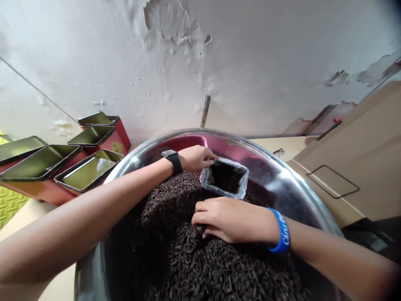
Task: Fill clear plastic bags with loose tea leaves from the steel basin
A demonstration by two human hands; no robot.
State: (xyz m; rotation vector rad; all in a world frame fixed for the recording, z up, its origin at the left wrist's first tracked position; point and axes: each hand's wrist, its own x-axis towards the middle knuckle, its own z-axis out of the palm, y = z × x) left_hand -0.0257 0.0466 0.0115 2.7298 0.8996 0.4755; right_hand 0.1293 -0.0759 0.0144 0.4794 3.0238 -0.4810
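A wide stainless steel bowl (200,137) holds a heap of dark, loose dried leaves, probably tea (200,267). My left hand (197,158) grips the rim of a translucent, silvery bag (224,177), which stands open at the far side of the heap with dark leaves inside. A black smartwatch (173,161) sits on that wrist. My right hand (225,219) lies palm down on the leaves just in front of the bag, fingers curled. Its palm is hidden, so I cannot tell whether it holds leaves. A blue wristband (280,232) circles that wrist.
Several red tins with gold-lined lids (89,171) stand at the left of the bowl. Brown cardboard (351,142) leans at the right. A white wall with peeling paint (169,37) rises behind the bowl, and a yellow-green mat (9,205) lies at the far left.
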